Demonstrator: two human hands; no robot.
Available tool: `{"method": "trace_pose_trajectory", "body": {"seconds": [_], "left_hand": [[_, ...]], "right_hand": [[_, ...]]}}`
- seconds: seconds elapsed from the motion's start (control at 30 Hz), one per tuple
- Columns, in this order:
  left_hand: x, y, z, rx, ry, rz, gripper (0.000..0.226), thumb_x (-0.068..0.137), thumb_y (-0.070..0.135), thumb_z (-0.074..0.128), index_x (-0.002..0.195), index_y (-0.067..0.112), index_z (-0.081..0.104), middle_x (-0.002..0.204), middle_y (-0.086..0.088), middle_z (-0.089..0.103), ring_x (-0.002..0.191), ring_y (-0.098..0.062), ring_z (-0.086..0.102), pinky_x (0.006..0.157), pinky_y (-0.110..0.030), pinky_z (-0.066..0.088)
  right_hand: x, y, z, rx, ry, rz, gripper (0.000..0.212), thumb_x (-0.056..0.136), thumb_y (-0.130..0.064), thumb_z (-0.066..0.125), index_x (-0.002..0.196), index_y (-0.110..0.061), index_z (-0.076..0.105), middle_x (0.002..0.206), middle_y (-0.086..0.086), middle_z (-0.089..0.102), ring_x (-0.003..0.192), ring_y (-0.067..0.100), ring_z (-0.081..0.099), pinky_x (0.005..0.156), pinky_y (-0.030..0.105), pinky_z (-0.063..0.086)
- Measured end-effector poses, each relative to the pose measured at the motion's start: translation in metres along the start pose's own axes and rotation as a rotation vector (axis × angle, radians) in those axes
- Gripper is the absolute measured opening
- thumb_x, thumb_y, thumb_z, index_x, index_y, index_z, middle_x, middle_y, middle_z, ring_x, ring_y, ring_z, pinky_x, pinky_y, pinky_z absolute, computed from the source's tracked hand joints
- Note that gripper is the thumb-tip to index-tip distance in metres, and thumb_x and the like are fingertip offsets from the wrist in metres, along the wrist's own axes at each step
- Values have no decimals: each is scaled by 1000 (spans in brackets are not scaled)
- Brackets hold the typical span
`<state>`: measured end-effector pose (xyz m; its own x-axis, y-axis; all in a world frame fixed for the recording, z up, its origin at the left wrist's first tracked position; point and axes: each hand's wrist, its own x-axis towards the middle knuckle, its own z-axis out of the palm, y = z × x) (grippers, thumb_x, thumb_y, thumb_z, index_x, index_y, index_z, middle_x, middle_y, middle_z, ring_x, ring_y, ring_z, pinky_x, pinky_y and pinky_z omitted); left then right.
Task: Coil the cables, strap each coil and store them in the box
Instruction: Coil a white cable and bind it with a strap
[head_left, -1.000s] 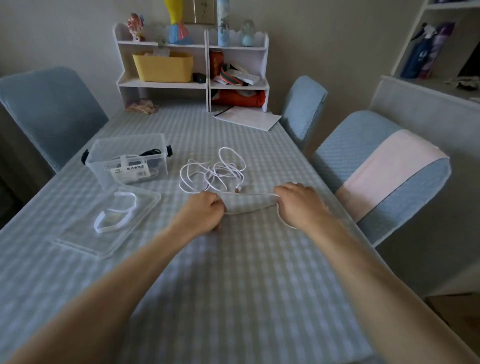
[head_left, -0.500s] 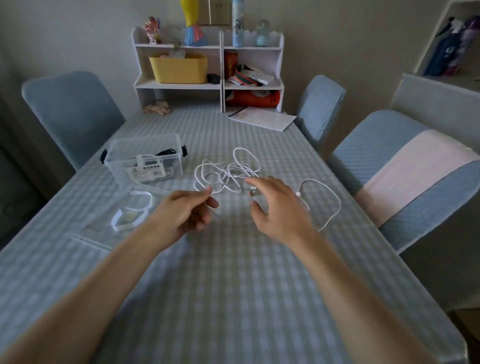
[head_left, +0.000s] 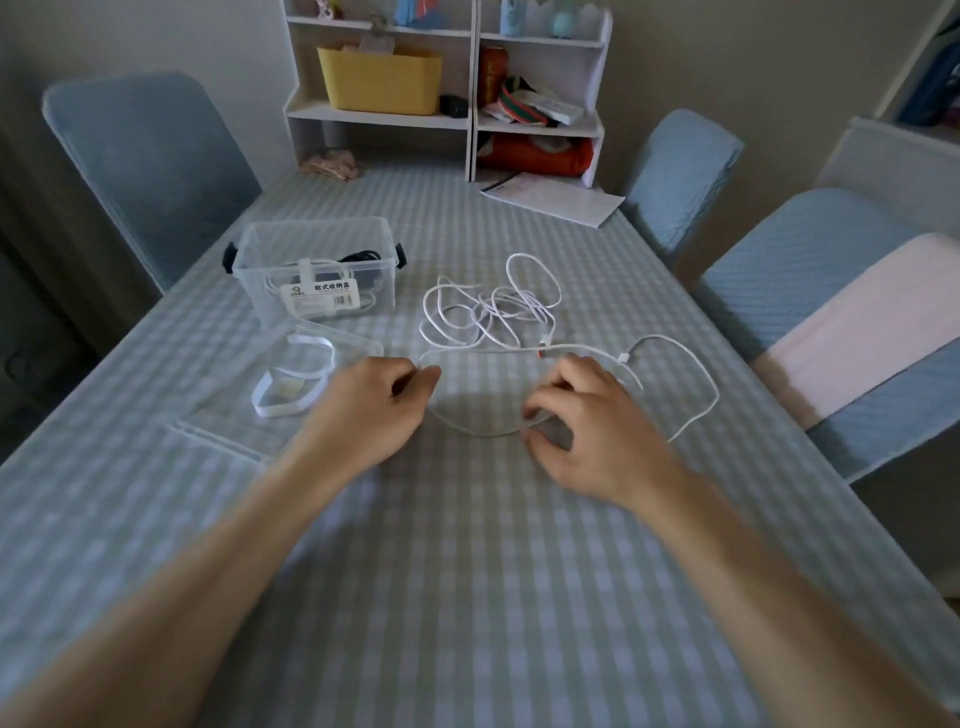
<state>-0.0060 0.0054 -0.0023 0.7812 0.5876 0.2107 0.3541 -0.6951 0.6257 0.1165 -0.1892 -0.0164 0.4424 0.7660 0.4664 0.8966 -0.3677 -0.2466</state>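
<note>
- Checked pale blue-and-white cloth covered a dining table seen from the head camera, with padded blue chairs to the left and right and a white shelf unit against the far wall.
- On that shelf sat a yellow bin and a red can; any print on the can was too blurred to read.
- Left of centre stood a clear plastic box with black side latches, already holding at least one dark coil and a white cable.
- Its front carried a white label with Chinese characters reading "欧式收纳盒"; the smaller print beneath was too small to make out.
- Just near of the box lay its clear lid, with a loop of flat white strap resting on it.
- A white cable lay in a loose tangle at the centre, just beyond both hands and right of the box.
- From the tangle one strand ran left to right across the table between the hands, then swung out in a wide loop to the right; that left-to-right line was the cable's working axis.
- The left hand had its thumb and forefinger pinched on the strand's left bend.
- The right hand had its fingers curled down, pinching the low sag of the same strand.
- Both hands sat equally near the cable, and the left was closer to the box and strap.
- Judging by the slack, the next turn of the coil would be gathered from the tangle toward the person.
</note>
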Motion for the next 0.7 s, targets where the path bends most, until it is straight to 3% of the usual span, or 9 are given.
{"method": "trace_pose_trajectory", "body": {"seconds": [0.07, 0.17, 0.27, 0.37, 0.5, 0.63, 0.7], "left_hand": [[-1, 4, 0, -135, -4, -48, 45, 98, 37, 52, 67, 5, 59, 57, -3, 61, 54, -15, 56, 53, -21, 41], [-5, 12, 2, -409, -67, -104, 42, 100, 32, 52, 72, 3, 61, 53, -1, 60, 41, -13, 53, 45, -19, 43], [-13, 21, 4, -569, -141, -63, 39, 100, 28, 53, 71, 3, 59, 54, -6, 59, 42, -13, 54, 44, -18, 44], [-18, 26, 10, -642, -191, -11, 34, 100, 22, 54, 73, 2, 61, 52, -4, 58, 44, -12, 55, 47, -15, 43], [-17, 24, 9, -841, -173, -78, 28, 98, 14, 55, 75, 7, 69, 58, -4, 61, 53, -15, 58, 54, -20, 50], [-15, 21, 7, -870, -172, -76, 33, 99, 16, 54, 72, 12, 71, 67, -5, 63, 60, -15, 59, 57, -20, 50], [-17, 22, 7, -823, -181, -48, 30, 100, 16, 52, 75, 8, 68, 71, -3, 65, 63, -14, 61, 60, -20, 52]], "right_hand": [[0, -9, -2, -94, 101, 161, 30, 85, -45, 57, 71, -18, 61, 78, -2, 58, 76, 23, 61, 63, 26, 39], [6, -19, -2, -273, -89, 504, 53, 88, -63, 49, 76, -13, 62, 87, 9, 67, 88, 34, 64, 65, 32, 36], [19, -24, -5, -185, -178, 638, 43, 85, -54, 57, 88, -11, 59, 103, 14, 67, 98, 36, 63, 69, 32, 36], [25, -31, -8, -177, -236, 579, 25, 87, -38, 59, 88, -14, 51, 109, 15, 65, 103, 35, 61, 71, 31, 35], [22, -37, -13, -218, -263, 482, 15, 86, -26, 60, 90, -12, 58, 109, 15, 65, 103, 36, 63, 72, 30, 34], [17, -36, -18, -183, -323, 468, 36, 85, -35, 63, 68, -13, 40, 80, 5, 55, 87, 34, 59, 70, 30, 34], [15, -38, -18, -133, -350, 463, 35, 86, -39, 63, 68, -16, 44, 74, 0, 48, 81, 30, 55, 68, 30, 33]]}}
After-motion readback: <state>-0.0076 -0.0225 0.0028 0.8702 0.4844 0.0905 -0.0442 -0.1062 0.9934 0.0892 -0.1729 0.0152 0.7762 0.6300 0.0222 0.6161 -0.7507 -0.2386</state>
